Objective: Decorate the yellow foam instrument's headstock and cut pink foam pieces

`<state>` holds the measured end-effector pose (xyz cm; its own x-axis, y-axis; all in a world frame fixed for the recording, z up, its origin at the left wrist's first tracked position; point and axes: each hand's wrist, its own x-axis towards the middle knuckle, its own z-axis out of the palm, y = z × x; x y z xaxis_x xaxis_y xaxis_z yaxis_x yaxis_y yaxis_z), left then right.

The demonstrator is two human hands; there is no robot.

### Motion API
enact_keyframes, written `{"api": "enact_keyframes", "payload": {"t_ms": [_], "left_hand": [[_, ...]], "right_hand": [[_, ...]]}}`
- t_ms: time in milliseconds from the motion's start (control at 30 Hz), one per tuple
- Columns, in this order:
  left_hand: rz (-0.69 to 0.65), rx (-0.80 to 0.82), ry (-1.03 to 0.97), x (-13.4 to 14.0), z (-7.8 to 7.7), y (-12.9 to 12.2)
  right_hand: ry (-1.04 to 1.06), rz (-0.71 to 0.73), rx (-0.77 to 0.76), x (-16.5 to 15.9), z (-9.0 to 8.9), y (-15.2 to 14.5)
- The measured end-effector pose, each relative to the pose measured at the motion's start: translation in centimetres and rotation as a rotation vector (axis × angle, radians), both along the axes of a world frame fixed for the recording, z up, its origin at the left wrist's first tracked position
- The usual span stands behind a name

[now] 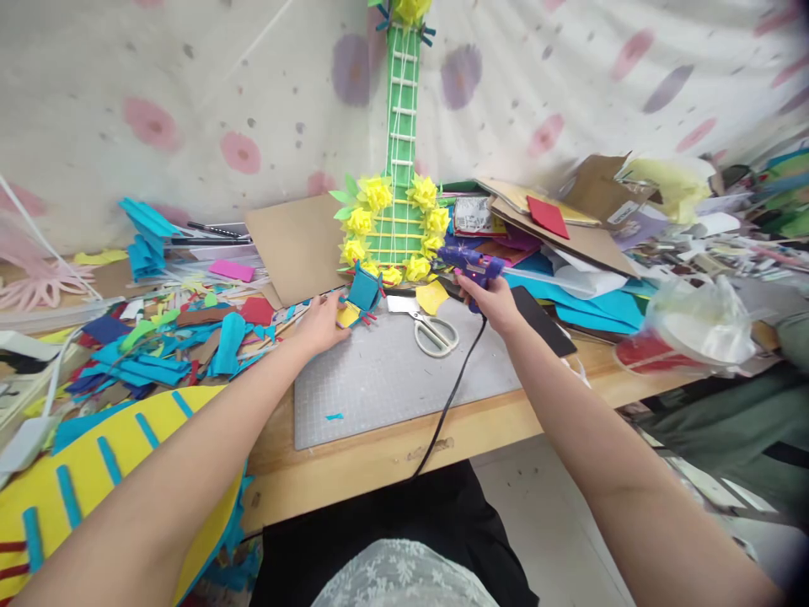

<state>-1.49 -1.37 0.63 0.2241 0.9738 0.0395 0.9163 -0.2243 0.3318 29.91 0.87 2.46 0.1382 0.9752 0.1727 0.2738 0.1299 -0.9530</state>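
Left hand (324,323) and right hand (496,302) — a piece (365,289) and a glue gun (473,263) are being held.

Left: thumb and fingers are closing to a narrow pinch on the yellow part of the piece, a small blue-and-yellow item with red sticks, which is sitting by the far left part of the grey mat (385,392). Right: fingers are wrapping round the purple glue gun — its nozzle is pointing left, its black cord (452,405) is trailing over the edge of the table (354,474). Scissors (437,336), white-handled, are lying between the hands; a yellow scrap (432,297) is lying beside them. A green guitar (401,156) with yellow flowers is standing upright behind. Blue offcuts (136,362) are heaping at left.
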Motion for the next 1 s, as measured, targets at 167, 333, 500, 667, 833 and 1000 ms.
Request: {"api": "enact_keyframes", "payload": {"t_ms": [167,333,500,667,833,1000], "left_hand": [[-0.014,-0.002,0.004,-0.1,-0.2,0.2],[-0.002,0.006,0.006,-0.1,-0.4,0.1],[0.021,-0.002,0.010,0.1,-0.4,0.0],[0.023,-0.022,-0.012,0.2,-0.4,0.1],[-0.001,-0.005,-0.011,0.2,-0.3,0.0],[-0.019,0.011,-0.016,0.1,0.0,0.0]], "right_hand": [[-0.189,-0.091,-0.172,2.9,-4.1,-0.2],[-0.444,-0.115,-0.188,3.2,-5.7,0.1],[-0.563,-0.162,-0.216,2.3,-5.0,0.2],[-0.614,-0.185,-0.136,2.4,-5.0,-0.4],[-0.567,-0.188,-0.022,3.0,-5.4,-1.3],[-0.575,-0.480,0.125,2.6,-5.8,-3.0]]}}
